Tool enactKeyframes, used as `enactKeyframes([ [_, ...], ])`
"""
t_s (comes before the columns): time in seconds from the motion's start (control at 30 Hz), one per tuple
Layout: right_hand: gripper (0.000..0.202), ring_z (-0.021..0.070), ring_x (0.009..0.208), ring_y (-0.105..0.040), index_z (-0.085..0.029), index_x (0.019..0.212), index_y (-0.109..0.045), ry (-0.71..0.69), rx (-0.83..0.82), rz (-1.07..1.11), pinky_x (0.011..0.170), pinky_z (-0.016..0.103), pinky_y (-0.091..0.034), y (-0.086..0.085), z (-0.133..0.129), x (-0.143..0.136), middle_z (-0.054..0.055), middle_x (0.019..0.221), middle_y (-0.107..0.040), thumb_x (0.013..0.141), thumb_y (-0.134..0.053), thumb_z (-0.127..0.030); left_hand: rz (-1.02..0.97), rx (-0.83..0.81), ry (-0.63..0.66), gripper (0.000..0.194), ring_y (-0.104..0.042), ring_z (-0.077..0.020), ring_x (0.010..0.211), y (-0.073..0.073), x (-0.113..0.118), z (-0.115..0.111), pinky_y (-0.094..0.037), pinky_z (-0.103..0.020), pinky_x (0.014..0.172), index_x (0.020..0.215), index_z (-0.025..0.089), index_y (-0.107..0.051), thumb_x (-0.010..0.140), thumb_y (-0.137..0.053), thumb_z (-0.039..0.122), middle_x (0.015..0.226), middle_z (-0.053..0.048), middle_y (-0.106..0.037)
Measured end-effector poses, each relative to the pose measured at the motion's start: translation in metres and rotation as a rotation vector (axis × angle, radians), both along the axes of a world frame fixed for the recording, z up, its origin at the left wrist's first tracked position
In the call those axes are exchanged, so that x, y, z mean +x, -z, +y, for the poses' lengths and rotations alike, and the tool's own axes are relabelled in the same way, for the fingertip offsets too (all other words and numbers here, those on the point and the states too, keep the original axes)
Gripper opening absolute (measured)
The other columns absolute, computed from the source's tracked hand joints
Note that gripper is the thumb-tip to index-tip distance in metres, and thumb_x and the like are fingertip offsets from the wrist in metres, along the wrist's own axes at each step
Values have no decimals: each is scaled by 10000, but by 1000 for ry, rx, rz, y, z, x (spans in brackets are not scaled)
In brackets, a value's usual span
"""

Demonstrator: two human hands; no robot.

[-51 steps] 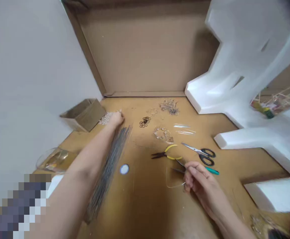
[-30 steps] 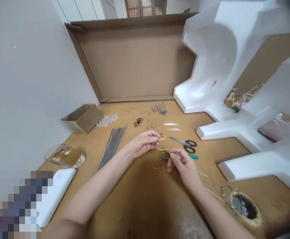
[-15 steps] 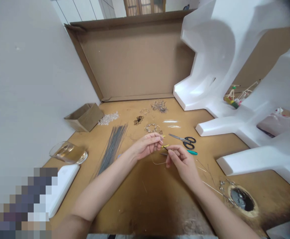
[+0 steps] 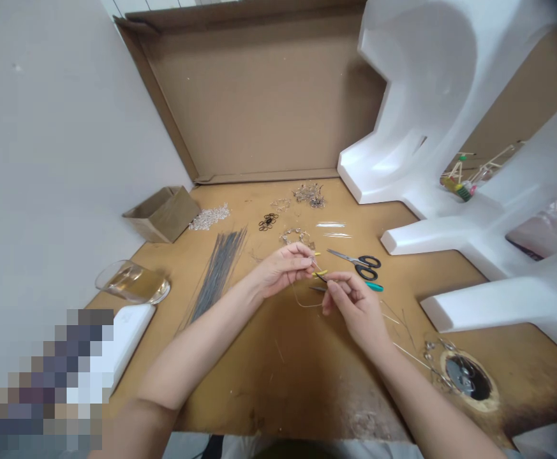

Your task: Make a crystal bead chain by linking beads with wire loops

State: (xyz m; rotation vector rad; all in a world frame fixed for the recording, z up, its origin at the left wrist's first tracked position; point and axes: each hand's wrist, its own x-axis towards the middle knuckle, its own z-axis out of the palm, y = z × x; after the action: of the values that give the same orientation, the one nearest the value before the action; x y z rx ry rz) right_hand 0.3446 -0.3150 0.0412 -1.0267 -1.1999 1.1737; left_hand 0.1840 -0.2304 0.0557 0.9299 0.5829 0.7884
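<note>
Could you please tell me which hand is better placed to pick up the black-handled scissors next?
Probably the right hand: the black-handled scissors lie just beyond it, while the left hand sits farther off. Its fingers look occupied, though, so the right may need freeing first.

On the table point(image 4: 278, 395), a cardboard panel point(image 4: 268, 108) is standing along the far side. A small box point(image 4: 168, 220) is sitting far left, a heap of beads point(image 4: 208, 217) lying just right of it. Nearer, a wire bundle point(image 4: 221, 268) is lying right of the glass point(image 4: 137, 282) (itself holding liquid). Pliers point(image 4: 319, 275) are resting left of the scissors point(image 4: 358, 261).
</note>
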Motion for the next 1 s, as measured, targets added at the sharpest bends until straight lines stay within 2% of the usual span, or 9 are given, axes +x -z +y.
enactKeyframes([
  [0.37,177,102,484,-543,-203,907,-529,43,8,-23,516,239,-449,4,0,-1,-43,556,-583,836,-546,-364,58,-44,-14,244,-642,-85,664,-5,0,-3,-517,-216,714,825,103,-628,636,-762,179,764,-28,-679],
  [0.67,192,116,490,-561,-203,903,-524,73,7,-52,520,253,-466,4,-1,0,-31,563,-595,831,-551,-379,50,-50,-52,212,-642,-84,672,-6,2,-3,-519,-207,699,803,97,-603,662,-743,168,760,-24,-671],
  [1.0,182,114,487,-564,-206,899,-518,65,33,-64,515,250,-464,4,0,-1,-32,556,-595,834,-544,-374,-1,-87,-21,157,-625,-80,680,-4,3,-4,-501,-208,701,805,94,-603,715,-704,175,766,-37,-662],
])
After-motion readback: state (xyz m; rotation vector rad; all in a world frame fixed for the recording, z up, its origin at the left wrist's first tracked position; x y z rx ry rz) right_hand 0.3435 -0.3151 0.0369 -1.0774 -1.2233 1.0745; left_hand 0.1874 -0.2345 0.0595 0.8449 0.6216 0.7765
